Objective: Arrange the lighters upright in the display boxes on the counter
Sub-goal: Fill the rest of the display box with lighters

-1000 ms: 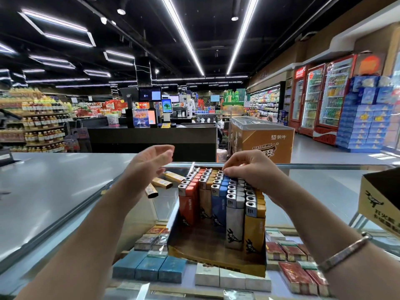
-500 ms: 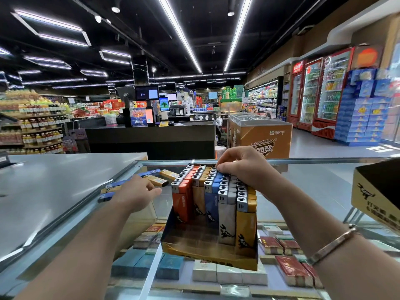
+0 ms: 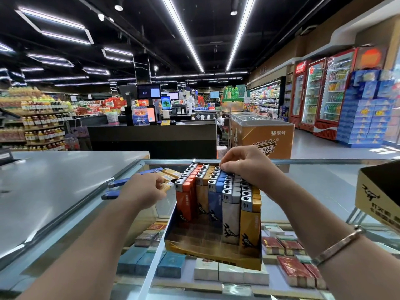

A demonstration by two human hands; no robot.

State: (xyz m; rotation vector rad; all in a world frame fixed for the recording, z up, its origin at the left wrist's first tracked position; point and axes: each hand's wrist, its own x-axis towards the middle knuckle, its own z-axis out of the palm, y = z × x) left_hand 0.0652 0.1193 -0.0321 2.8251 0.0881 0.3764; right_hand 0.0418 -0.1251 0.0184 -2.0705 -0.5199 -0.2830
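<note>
Glass of the table [image 3: 313,187] is carrying the display box [image 3: 212,250], and my left hand [image 3: 140,191] has just come down from the air onto the loose lighters [image 3: 166,176] lying flat beside the box. A second ago this hand was lifted and open; now its fingers are curling on an orange lighter [image 3: 167,186], so I am judging that the next piece is being taken for standing up. My right hand [image 3: 244,165] is still resting on top of the far rows, its fingertips pinching the head of one standing lighter [image 3: 225,169]. The standing lighters are filling the back and right of the box, while the front left part is staying free. Two blue lighters [image 3: 116,188] are lying further left, just beside my left grip.
</note>
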